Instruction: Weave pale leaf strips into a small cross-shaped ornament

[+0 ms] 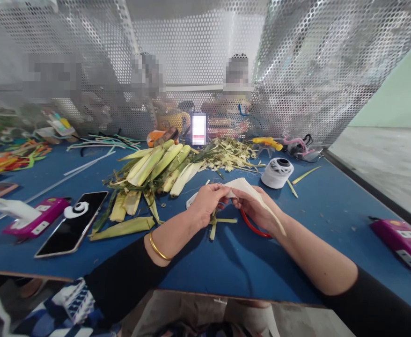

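Observation:
My left hand (210, 200) and my right hand (253, 203) meet over the middle of the blue table. Between their closed fingers is a pale corn husk strip (244, 187), whose long tail lies across my right palm and wrist. A red curved handle (253, 227) shows under my right hand; what it belongs to is hidden. Below my left hand lies a small cross-shaped piece of green husk (213, 227). Beyond my left hand is a pile of green and yellow corn husks (156, 168), and shredded husk (231, 154) lies behind. A white thread spool (277, 173) stands beyond my right hand.
A phone (74, 224) and a magenta power strip (39, 217) lie at left; another power strip (404, 243) is at right. A perforated metal screen (198, 56) closes the table's back, with a lit phone (199, 128) before it. A yellow-handled tool (268, 142) lies at the back.

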### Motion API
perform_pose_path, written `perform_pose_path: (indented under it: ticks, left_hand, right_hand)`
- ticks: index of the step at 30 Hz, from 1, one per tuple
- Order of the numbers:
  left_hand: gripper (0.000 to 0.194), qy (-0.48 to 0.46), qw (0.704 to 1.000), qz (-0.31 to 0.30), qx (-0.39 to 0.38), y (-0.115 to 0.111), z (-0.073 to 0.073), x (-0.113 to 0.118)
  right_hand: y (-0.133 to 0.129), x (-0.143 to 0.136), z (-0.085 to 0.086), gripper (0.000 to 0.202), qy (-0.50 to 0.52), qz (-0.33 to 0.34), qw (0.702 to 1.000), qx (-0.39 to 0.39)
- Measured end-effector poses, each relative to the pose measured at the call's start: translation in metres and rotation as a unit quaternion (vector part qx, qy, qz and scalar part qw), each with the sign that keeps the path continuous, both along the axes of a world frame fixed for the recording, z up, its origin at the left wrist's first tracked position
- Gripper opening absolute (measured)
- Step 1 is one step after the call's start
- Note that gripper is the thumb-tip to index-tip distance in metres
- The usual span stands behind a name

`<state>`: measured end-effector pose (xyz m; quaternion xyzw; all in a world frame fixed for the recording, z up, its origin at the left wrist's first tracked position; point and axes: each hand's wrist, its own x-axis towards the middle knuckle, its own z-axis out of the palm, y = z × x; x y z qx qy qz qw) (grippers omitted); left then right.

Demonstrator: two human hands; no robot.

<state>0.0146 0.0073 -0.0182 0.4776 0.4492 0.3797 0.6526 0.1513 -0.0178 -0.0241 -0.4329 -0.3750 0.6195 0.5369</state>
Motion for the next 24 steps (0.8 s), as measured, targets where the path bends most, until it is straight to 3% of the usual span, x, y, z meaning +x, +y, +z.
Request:
perform_pose_path:
  ticks: [5, 9, 17, 21, 24]
  left_hand:
    - [0.011, -0.006, 1.0, 0.003, -0.006, 0.0, 0.001, 0.001]
    - [0.014, 0.034, 0.999, 0.011, 0.04, 0.0, 0.002, 0.0]
    - [0.011, 0.116, 0.984, 0.043, 0.126, 0.008, 0.0, -0.006]
    - [0.012, 0.206, 0.953, 0.057, 0.215, 0.022, -0.002, -0.016]
    - [0.014, 0.309, 0.902, 0.092, 0.287, 0.033, 0.001, -0.026]
  right_hand:
    - [0.001, 0.0, -0.004, 0.02, 0.027, 0.012, 1.0, -0.01]
    - [0.002, 0.0, -0.007, 0.02, 0.031, 0.014, 0.999, -0.011]
    - [0.0, 0.005, 0.011, 0.012, 0.022, 0.014, 1.0, -0.01]
    - [-0.003, 0.011, 0.021, 0.016, -0.013, -0.012, 1.0, -0.001]
    - [-0.003, 0.019, 0.028, 0.021, -0.065, -0.063, 0.994, 0.066]
